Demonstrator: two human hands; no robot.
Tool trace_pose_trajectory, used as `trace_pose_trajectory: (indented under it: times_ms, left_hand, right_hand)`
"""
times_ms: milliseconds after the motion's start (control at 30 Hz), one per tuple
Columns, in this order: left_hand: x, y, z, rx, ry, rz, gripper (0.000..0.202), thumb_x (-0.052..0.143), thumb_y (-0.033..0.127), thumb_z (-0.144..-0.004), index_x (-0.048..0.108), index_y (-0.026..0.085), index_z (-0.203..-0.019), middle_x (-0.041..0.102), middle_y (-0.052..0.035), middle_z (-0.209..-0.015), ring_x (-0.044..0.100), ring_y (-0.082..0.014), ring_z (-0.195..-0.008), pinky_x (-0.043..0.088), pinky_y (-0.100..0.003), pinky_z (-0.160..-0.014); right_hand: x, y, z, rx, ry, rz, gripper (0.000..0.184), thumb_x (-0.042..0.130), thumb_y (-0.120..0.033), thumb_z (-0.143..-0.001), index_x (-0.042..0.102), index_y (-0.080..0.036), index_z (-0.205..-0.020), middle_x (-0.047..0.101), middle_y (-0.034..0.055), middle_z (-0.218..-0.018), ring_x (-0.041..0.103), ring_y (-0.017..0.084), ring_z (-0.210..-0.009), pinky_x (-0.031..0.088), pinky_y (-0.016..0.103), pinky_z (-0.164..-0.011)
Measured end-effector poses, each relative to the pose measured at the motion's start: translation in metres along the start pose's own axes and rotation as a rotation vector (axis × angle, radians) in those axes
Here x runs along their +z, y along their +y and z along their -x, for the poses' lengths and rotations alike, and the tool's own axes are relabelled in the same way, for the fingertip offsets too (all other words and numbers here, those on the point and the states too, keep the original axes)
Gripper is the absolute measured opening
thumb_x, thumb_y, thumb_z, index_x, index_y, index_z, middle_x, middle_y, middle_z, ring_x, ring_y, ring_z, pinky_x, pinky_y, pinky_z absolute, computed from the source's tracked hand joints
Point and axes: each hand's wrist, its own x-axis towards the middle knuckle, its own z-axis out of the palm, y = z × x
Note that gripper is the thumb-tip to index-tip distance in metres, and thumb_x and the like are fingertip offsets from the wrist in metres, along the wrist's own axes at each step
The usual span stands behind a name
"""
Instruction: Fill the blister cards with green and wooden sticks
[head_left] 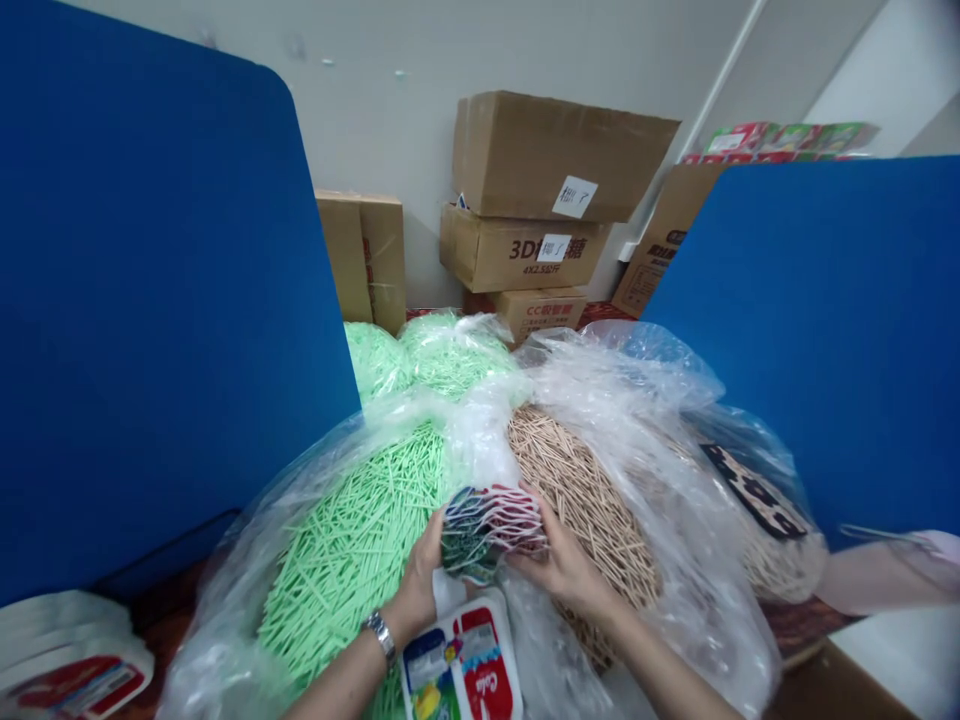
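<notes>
Between my two hands is a small stack of thin packets (493,525), dark blue-green on the left and red with white wavy edges on the right. The fingers of my left hand (421,572) close round its left side, and a watch is on that wrist. My right hand (559,562) grips the right side. Just below the stack sits a white plastic tray (463,655) with a blue label and a red "Cola" label. Behind it are clear bags of green sticks (360,530) and tan sticks (585,490). Some fingertips are hidden by the stack.
Blue partitions (150,300) (840,350) stand at both sides. Stacked cardboard boxes (555,155) are against the wall. White trays (75,650) are piled at lower left. A bag with a black label (754,490) lies at right.
</notes>
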Motion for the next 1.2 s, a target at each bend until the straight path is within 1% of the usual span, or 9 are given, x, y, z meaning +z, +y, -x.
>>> trace_pose_trajectory:
  times_ms: [100,200,433,533,667,867,967,1100,1200]
  left_hand:
    - [0.007,0.001,-0.003,0.047,0.066,-0.028,0.074,0.071,0.012,-0.068,0.041,0.023,-0.135,0.058,-0.0116,-0.127,0.058,-0.0312,-0.114,0.051,-0.045,-0.093]
    - [0.011,-0.001,-0.003,0.06,0.101,-0.059,0.067,0.067,0.009,-0.069,0.043,0.02,-0.131,0.059,-0.0124,-0.122,0.061,-0.0293,-0.108,0.052,-0.045,-0.09]
    - [0.014,-0.012,0.0,-0.01,0.072,-0.116,0.058,0.069,0.024,-0.074,0.046,0.017,-0.127,0.064,-0.0111,-0.119,0.065,-0.0277,-0.103,0.054,-0.041,-0.088]
    - [0.009,-0.012,-0.006,-0.025,0.03,-0.133,0.045,0.067,0.031,-0.078,0.052,0.017,-0.118,0.068,-0.0081,-0.106,0.069,-0.025,-0.087,0.057,-0.037,-0.075]
    - [0.002,0.012,-0.032,0.088,-0.038,-0.274,0.049,0.067,0.039,-0.076,0.051,0.017,-0.117,0.066,-0.0081,-0.103,0.068,-0.0261,-0.083,0.055,-0.035,-0.071]
    - [0.027,0.116,-0.061,0.343,-0.02,-0.347,0.051,0.067,0.039,-0.076,0.05,0.019,-0.119,0.065,-0.0076,-0.102,0.066,-0.0267,-0.084,0.053,-0.036,-0.075]
    - [0.063,0.157,-0.061,0.423,-0.192,-0.197,0.06,0.069,0.038,-0.075,0.045,0.019,-0.127,0.063,-0.0108,-0.108,0.064,-0.0284,-0.094,0.054,-0.04,-0.08]
    - [0.108,0.172,-0.045,0.466,-0.441,-0.073,0.088,0.071,0.04,-0.073,0.025,0.019,-0.144,0.04,-0.0162,-0.144,0.04,-0.0343,-0.13,0.038,-0.051,-0.105]
    - [0.126,0.163,-0.023,0.42,-0.542,-0.053,0.073,0.065,0.037,-0.08,0.03,0.023,-0.142,0.04,-0.0133,-0.146,0.038,-0.0317,-0.133,0.035,-0.051,-0.108]
  right_hand:
    - [-0.009,-0.023,-0.002,-0.102,0.077,0.314,0.106,0.068,-0.044,-0.077,-0.007,-0.024,-0.148,0.027,0.0182,-0.15,0.03,0.035,-0.136,0.033,0.055,-0.105]
    - [-0.014,-0.058,-0.012,-0.3,-0.022,0.696,0.103,0.075,-0.04,-0.071,0.006,-0.034,-0.148,0.018,0.014,-0.154,0.016,0.04,-0.139,0.019,0.063,-0.108]
    - [-0.01,-0.089,-0.053,-0.327,-0.266,1.07,0.086,0.071,-0.032,-0.071,0.024,-0.022,-0.143,0.057,0.0146,-0.112,0.051,0.035,-0.113,0.035,0.057,-0.098]
    - [-0.022,-0.089,-0.061,-0.216,-0.395,1.08,0.061,0.068,-0.038,-0.07,0.045,-0.019,-0.123,0.056,0.0123,-0.107,0.061,0.027,-0.088,0.05,0.039,-0.071]
    - [-0.054,-0.101,-0.055,-0.178,-0.414,1.063,0.051,0.063,-0.038,-0.073,0.043,-0.022,-0.117,0.061,0.0072,-0.102,0.06,0.025,-0.086,0.045,0.031,-0.063]
    - [-0.131,-0.146,0.008,-0.171,-0.199,0.996,0.046,0.06,-0.036,-0.075,0.042,-0.019,-0.113,0.062,0.0049,-0.091,0.058,0.02,-0.079,0.037,0.026,-0.061]
    - [-0.172,-0.16,0.061,-0.105,-0.163,0.923,0.042,0.062,-0.03,-0.074,0.044,-0.017,-0.11,0.062,0.0047,-0.092,0.057,0.018,-0.081,0.038,0.025,-0.064]
    - [-0.216,-0.157,0.141,0.135,-0.117,0.823,0.031,0.059,-0.025,-0.075,0.048,-0.017,-0.103,0.062,0.0054,-0.091,0.059,0.017,-0.077,0.04,0.024,-0.063]
    - [-0.231,-0.13,0.2,0.349,-0.058,0.756,0.03,0.058,-0.023,-0.075,0.047,-0.019,-0.102,0.064,0.0038,-0.088,0.061,0.017,-0.073,0.041,0.023,-0.062]
